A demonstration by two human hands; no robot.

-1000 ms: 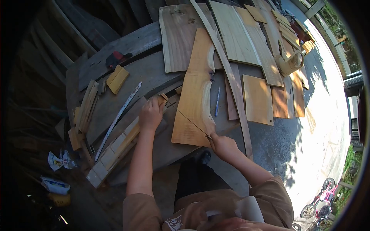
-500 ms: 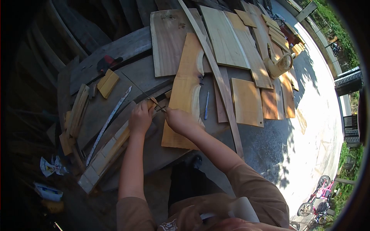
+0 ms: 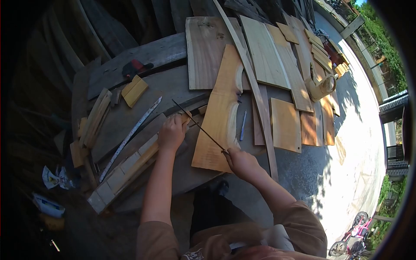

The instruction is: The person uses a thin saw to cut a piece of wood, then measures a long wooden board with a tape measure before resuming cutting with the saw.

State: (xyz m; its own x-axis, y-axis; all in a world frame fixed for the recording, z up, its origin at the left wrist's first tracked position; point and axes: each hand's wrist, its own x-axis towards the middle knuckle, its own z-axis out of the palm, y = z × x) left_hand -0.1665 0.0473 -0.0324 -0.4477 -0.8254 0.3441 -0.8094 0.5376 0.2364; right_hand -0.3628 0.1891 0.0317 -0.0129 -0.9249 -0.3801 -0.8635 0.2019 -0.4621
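My right hand [image 3: 243, 164] is closed around the near end of a long, thin, dark tool [image 3: 203, 130], like a narrow blade seen edge-on. Its shaft slants up and left, passing close beside my left hand [image 3: 171, 131]. The fingers of that hand are wrapped over a small wood block [image 3: 186, 117] at the far end of a row of light wood strips [image 3: 130, 164]. Under the tool and right hand lies an orange-toned live-edge board [image 3: 215, 104]. A blue-and-white pen [image 3: 243, 125] rests to the right of this board.
A white speckled strip [image 3: 130, 138] curves across the worktable, near wood offcuts [image 3: 96, 117] and a red-and-black cap [image 3: 135, 68]. Wide planks [image 3: 265, 52], a long slat [image 3: 249, 78] and a jug-like container [image 3: 323, 88] fill the right side. Plastic wrappers [image 3: 56, 178] are at left.
My right hand has pulled back down and to the right with the thin tool, so more of its shaft shows between my hands. My left hand stays on the wood. The view has shifted slightly.
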